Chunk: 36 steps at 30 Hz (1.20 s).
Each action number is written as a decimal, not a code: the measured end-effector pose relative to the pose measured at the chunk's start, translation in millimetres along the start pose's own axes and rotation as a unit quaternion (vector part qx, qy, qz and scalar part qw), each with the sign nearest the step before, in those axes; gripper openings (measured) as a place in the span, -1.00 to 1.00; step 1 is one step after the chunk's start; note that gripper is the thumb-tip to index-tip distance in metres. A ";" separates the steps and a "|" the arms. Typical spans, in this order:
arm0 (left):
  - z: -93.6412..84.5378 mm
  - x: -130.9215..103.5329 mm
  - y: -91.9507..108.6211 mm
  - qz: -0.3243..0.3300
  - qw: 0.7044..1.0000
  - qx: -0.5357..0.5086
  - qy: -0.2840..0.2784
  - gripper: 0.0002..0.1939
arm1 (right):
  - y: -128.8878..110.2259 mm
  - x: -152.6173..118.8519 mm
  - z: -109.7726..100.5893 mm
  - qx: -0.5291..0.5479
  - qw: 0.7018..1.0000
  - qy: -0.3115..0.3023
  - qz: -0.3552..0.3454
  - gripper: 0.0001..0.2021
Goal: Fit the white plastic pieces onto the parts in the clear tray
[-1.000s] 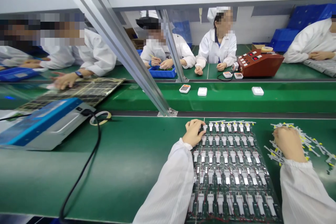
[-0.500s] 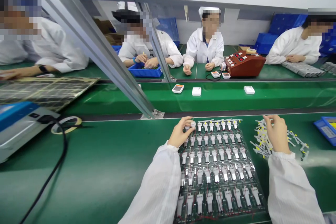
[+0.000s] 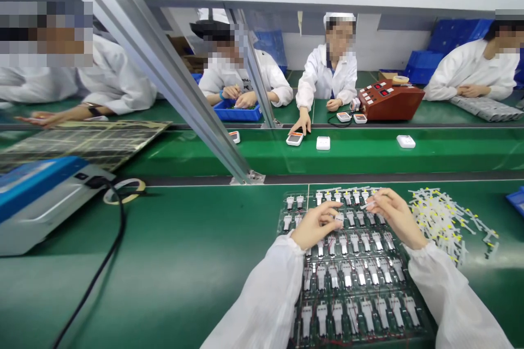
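The left hand (image 3: 317, 224) is curling at a small white part (image 3: 339, 218) over the tray (image 3: 292, 211); whether it is gripping, I cannot tell. The right hand (image 3: 395, 215) is pinching a thin strip (image 3: 367, 205), and the 2 hands are working apart, beside the pile (image 3: 438, 218). Good handling is probably calling for light pinching, with the sleeves (image 3: 262, 289) clearing the red wires (image 3: 366, 344)

glossy clear plastic tray (image 3: 291, 240), smooth green tabletop (image 3: 172, 272), metal post (image 3: 172, 71)
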State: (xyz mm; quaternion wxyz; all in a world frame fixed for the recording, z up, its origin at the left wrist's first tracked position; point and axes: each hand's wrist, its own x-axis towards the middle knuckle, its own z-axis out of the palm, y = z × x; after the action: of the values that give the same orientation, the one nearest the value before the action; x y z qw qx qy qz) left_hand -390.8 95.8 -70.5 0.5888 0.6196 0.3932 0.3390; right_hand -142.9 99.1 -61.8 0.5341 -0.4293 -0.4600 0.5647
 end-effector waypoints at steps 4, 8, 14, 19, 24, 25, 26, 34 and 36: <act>5.6 1.2 -5.2 0.035 0.999 0.034 -0.001 -0.52 | 6.1 -5.4 16.4 0.008 0.998 -0.045 0.037 -0.75; 7.6 2.7 -6.9 0.046 0.998 0.038 0.002 -0.55 | 17.3 -7.5 23.7 -0.010 0.995 -0.088 0.043 -0.76; 7.7 3.1 -7.3 0.056 0.997 0.044 -0.005 -0.60 | 25.1 -7.4 27.1 -0.094 0.983 -0.157 -0.026 -0.81; 6.2 5.0 -10.8 0.048 0.998 0.038 0.006 -0.59 | 26.4 -7.0 28.8 -0.089 0.985 -0.143 -0.048 -0.81; 5.5 6.6 -11.0 0.028 0.999 0.014 0.012 -0.57 | 28.8 -6.6 29.5 -0.039 0.993 -0.111 -0.021 -0.79; 5.3 6.3 -10.0 0.023 1.000 0.007 0.012 -0.58 | 28.7 -6.6 29.4 -0.031 0.993 -0.109 -0.018 -0.80; 5.0 5.7 -8.8 0.020 1.000 -0.001 0.007 -0.58 | 28.5 -6.6 29.2 -0.024 0.994 -0.107 -0.017 -0.81; 5.9 1.7 -2.0 -0.021 0.995 -0.049 -0.083 -0.63 | 26.9 -9.3 28.0 -0.082 0.990 -0.091 -0.066 -0.85; 6.2 2.0 -2.9 -0.025 0.996 -0.045 -0.075 -0.62 | 23.3 -11.6 28.0 -0.159 0.978 -0.103 -0.087 -0.86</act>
State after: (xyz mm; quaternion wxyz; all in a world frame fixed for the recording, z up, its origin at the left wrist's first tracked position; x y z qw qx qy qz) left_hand -384.7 94.6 -74.0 0.6526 0.6059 0.3476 0.2936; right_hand -174.4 85.6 -78.9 0.4560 -0.4063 -0.6319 0.4771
